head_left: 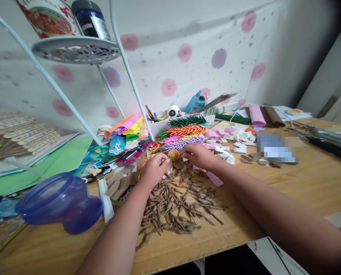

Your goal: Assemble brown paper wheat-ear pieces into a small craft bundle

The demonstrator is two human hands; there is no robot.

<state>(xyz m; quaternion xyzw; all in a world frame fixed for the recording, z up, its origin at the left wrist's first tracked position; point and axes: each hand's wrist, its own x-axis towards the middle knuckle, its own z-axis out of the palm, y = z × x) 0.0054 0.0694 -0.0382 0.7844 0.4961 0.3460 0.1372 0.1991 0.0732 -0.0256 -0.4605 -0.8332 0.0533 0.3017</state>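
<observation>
My left hand (156, 168) is closed, fingers curled and thumb pressed in, above the far edge of a pile of brown twisted paper pieces (173, 206). Just past its fingertips shows a small round yellow disc with reddish marks (174, 154); whether the hand touches it I cannot tell. To the right of the disc, my right hand (199, 154) is also closed, thumb against the fingers; anything inside is too small to make out. Behind the hands lie braided paper ears in purple (184, 143), orange (186, 130) and dark green (187, 121).
A purple translucent plastic container (58, 202) stands at left. A white metal rack (76, 51) rises behind it, holding a cup and a jar. White paper scraps (240, 147) lie at right, near crepe paper rolls (256, 115). A white box (159, 128) with tools stands at the back.
</observation>
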